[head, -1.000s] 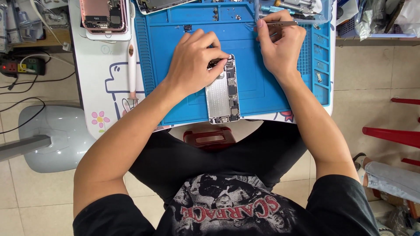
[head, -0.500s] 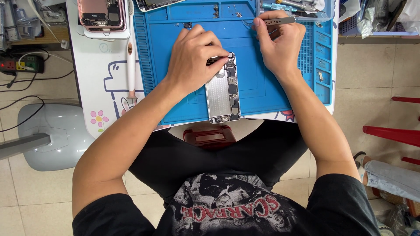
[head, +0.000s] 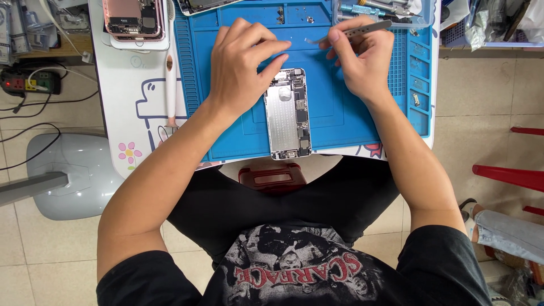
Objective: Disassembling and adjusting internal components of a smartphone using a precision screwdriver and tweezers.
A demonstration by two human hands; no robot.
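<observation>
head view, left hand (head: pixel 243 62) hiding opened phone (head: pixel 288 113) top, tweezers (head: pixel 362 29) tip unclear

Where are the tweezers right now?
Head view, upper right: the tweezers are pinched in the right hand, above the blue mat.

1. Your left hand (head: pixel 246 62) rests on an opened phone (head: pixel 288 113) whose inside shows bare brushed metal, silver-grey with a dull sheen, beside dark matt components.
2. Your right hand (head: pixel 362 62) grips tweezers (head: pixel 362 29) of smooth, pale steel.
3. Under both lies a blue work mat (head: pixel 340 122), matt and rubbery, ribbed along its edges.
4. The tabletop (head: pixel 122 107) looks smooth, white and slightly glossy, with printed drawings.
5. A second phone shell (head: pixel 133 17) has a satin pink metal finish.
</observation>
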